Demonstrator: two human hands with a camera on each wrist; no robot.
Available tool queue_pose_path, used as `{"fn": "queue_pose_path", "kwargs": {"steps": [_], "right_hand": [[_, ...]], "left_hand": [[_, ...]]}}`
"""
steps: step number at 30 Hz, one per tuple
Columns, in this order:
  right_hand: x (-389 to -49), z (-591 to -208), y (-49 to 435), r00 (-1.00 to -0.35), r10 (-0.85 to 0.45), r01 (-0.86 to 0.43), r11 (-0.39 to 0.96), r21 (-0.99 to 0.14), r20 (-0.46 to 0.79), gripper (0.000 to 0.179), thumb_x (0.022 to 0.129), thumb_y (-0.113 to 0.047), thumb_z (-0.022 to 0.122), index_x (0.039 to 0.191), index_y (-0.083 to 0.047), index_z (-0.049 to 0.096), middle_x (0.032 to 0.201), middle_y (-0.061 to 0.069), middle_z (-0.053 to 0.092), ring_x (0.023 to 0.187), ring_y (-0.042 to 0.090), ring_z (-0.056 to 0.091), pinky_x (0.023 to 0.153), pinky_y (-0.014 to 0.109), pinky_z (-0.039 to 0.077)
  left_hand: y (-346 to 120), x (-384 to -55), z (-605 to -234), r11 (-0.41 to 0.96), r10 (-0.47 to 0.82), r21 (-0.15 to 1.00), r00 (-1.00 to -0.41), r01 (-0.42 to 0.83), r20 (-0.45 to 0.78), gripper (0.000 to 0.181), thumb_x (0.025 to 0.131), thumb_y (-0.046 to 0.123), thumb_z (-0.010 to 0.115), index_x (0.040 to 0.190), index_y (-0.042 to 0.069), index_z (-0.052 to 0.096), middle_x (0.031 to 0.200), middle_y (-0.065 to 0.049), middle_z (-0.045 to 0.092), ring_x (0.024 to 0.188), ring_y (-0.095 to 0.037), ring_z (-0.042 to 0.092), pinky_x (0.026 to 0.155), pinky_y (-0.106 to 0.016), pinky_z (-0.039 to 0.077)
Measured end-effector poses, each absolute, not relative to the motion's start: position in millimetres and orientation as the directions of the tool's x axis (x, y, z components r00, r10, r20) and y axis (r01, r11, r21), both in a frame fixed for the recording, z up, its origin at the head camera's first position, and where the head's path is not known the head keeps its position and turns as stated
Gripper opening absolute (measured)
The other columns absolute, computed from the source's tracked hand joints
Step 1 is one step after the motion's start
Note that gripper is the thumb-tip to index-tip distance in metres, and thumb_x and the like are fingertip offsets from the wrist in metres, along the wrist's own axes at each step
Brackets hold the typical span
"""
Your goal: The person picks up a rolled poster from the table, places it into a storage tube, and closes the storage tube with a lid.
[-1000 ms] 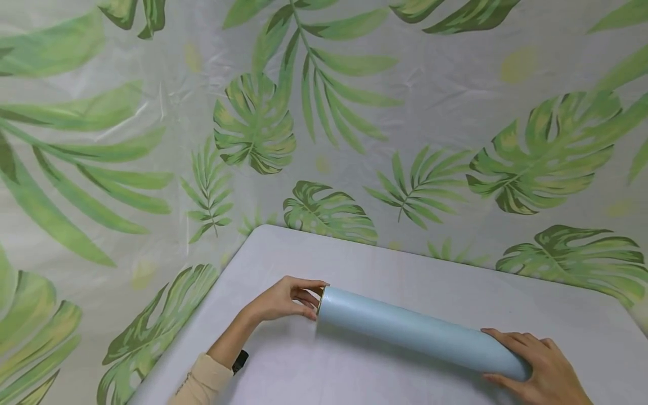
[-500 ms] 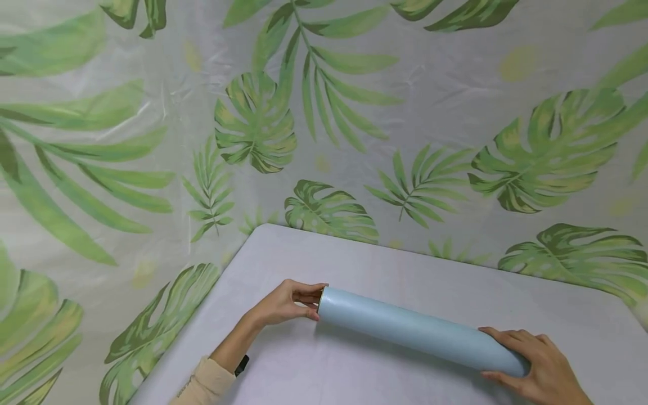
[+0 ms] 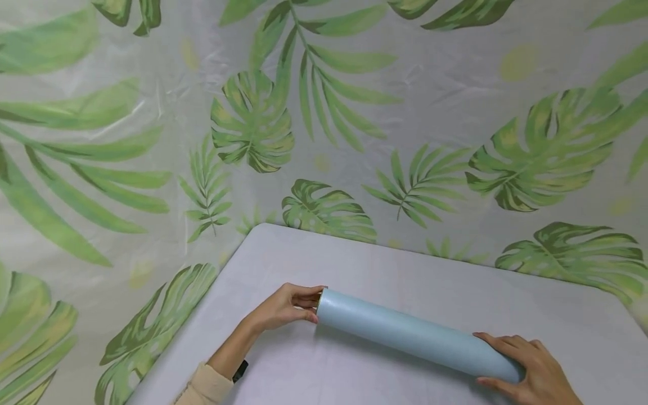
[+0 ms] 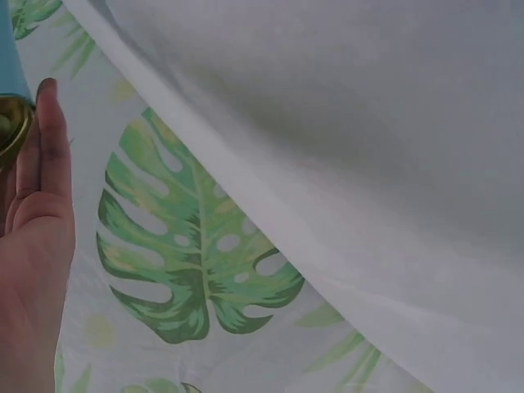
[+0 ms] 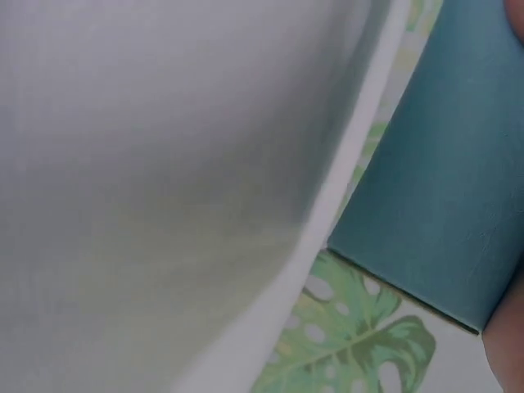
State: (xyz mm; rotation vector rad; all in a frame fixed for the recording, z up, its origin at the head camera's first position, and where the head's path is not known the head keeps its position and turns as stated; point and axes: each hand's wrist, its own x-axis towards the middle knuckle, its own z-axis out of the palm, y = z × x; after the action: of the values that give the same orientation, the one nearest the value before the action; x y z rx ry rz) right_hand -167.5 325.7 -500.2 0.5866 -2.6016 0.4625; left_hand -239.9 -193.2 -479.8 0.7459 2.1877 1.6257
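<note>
A long light blue tube (image 3: 405,329) slants across the front of the white table, its left end farther from me than its right. My left hand (image 3: 278,306) holds that left end, forefinger at the upper rim and thumb at the lower. A shiny gold end piece (image 4: 10,127) shows beside the fingers in the left wrist view. My right hand (image 3: 539,368) grips the other end from the right, thumb on the near side and fingers over the top. In the right wrist view the blue wall of the tube (image 5: 434,180) ends in a thin dark edge.
The white table (image 3: 324,259) has rounded far corners. Behind and to its left hangs a sheet printed with green leaves (image 3: 329,211). A beige sleeve (image 3: 205,385) and a black wrist device (image 3: 241,371) are on the left arm.
The right end of the tube and my right hand have shifted slightly left. My left hand stays at its end, nearly in the same place.
</note>
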Motion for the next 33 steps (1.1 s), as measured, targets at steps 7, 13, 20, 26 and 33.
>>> {"fn": "queue_pose_path", "kwargs": {"steps": [7,13,20,26,33], "right_hand": [[-161,-495,324,-0.822,-0.312,-0.443,0.876,-0.190,0.476,0.081,0.062,-0.056,0.095,0.136,-0.040,0.067,0.105,-0.010,0.075,0.090,0.001,0.062,0.069,0.027,0.037],[-160,-490,325,-0.815,-0.303,-0.435,0.883,-0.176,0.494,0.084,0.060,-0.057,0.095,0.137,-0.039,0.066,0.104,-0.009,0.075,0.089,0.003,0.062,0.070,0.025,0.035],[-164,-488,326,-0.775,-0.335,-0.492,0.852,-0.180,0.537,0.086,0.057,-0.050,0.098,0.136,-0.036,0.068,0.104,-0.010,0.074,0.090,0.000,0.061,0.072,0.021,0.031],[-165,-491,327,-0.771,-0.346,-0.513,0.834,-0.201,0.535,0.086,0.056,-0.048,0.099,0.136,-0.036,0.068,0.102,-0.014,0.072,0.091,-0.005,0.058,0.071,0.021,0.028],[-184,-491,323,-0.696,-0.420,-0.563,0.823,-0.079,0.583,0.090,0.052,-0.054,0.098,0.134,-0.034,0.070,0.104,-0.008,0.073,0.090,0.010,0.064,0.071,0.027,0.034]], "left_hand": [[-197,-240,-471,0.180,0.611,0.948,-0.785,0.263,0.102,0.068,0.092,0.014,0.079,0.154,0.010,0.050,0.146,-0.017,0.061,0.122,-0.022,0.069,0.095,-0.029,0.059],[-195,-243,-470,0.095,0.617,0.972,-0.779,0.213,0.110,0.054,0.103,0.013,0.065,0.155,0.015,0.049,0.149,-0.015,0.059,0.115,-0.014,0.070,0.095,-0.043,0.060],[-192,-240,-466,0.070,0.583,0.986,-0.808,0.151,0.082,0.053,0.100,0.013,0.070,0.150,0.007,0.054,0.141,-0.022,0.064,0.102,-0.010,0.071,0.091,-0.041,0.062],[-189,-237,-465,0.125,0.591,0.982,-0.806,0.142,0.041,0.050,0.099,0.017,0.072,0.147,0.011,0.058,0.149,-0.019,0.058,0.115,-0.015,0.070,0.097,-0.036,0.060],[-191,-238,-472,0.298,0.562,0.931,-0.827,0.212,0.008,0.066,0.095,0.020,0.077,0.154,0.011,0.049,0.149,-0.017,0.059,0.128,-0.030,0.066,0.099,-0.028,0.057]]}}
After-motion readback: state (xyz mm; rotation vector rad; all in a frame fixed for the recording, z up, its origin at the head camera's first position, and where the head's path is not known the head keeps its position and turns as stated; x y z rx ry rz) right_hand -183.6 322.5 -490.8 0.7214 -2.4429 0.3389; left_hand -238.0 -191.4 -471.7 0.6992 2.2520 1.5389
